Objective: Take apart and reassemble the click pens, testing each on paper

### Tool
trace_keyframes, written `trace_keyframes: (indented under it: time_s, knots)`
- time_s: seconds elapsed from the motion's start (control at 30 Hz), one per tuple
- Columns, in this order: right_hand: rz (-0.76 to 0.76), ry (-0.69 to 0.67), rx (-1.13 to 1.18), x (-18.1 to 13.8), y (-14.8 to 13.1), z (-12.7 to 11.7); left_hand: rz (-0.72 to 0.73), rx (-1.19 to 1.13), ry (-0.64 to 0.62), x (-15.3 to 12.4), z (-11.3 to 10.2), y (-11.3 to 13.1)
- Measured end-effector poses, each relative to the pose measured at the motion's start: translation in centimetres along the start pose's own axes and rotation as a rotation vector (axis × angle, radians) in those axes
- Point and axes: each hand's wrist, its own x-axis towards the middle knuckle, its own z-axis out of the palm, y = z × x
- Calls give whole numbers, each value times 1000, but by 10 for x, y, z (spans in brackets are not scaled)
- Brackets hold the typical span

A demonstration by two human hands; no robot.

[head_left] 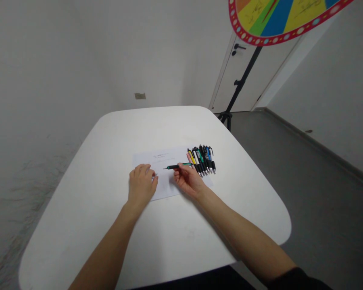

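Note:
In my right hand [188, 180] is a green and black pen [172, 166], pinched between thumb and fingers and held nearly level over the paper. Its thin point sticks out to the left. My left hand [141, 180] rests on the left part of the white sheet of paper [166, 190], fingers curled. A small greyish piece shows between its thumb and forefinger, too small to name. Just beyond my right hand lies a row of several pens [203, 160] with yellow, white, green, black and blue barrels, partly on the sheet's right side.
The white table [157, 125] has rounded corners and stands close to a wall. Faint writing [161, 155] marks the top of the sheet. Behind the table's right corner, a coloured wheel [278, 20] stands on a black tripod [242, 82] before a door.

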Motion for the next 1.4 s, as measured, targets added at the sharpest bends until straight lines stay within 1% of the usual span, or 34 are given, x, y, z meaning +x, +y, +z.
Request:
trace_keyframes:
  time_s: [0.13, 0.2, 0.4, 0.5, 0.67, 0.87, 1.1, 1.27, 1.4]
  knots:
    - [-10, 21, 3, 0, -1, 2, 26, -36, -22, 3, 1, 4]
    - [-12, 29, -2, -1, -2, 3, 28, -105, -2, 4, -1, 6]
    - [-89, 42, -54, -2, -5, 4, -46, -433, 207, 0, -14, 8]
    - [-125, 13, -131, -3, -6, 4, -86, -503, 246, -2, -17, 8]
    - [-172, 22, -185, -4, -4, 5, -47, -530, 279, -3, -18, 9]
    - [-186, 33, -207, -5, -4, 6, -12, -518, 313, -2, -15, 8]
    - [-184, 26, -262, -5, -3, 4, 27, -501, 321, -2, -16, 9]
    - [-256, 2, -333, -3, -1, 3, 68, -462, 330, -2, -15, 8]
    - [-308, -9, -395, -2, 0, 2, 107, -427, 305, -2, -15, 7]
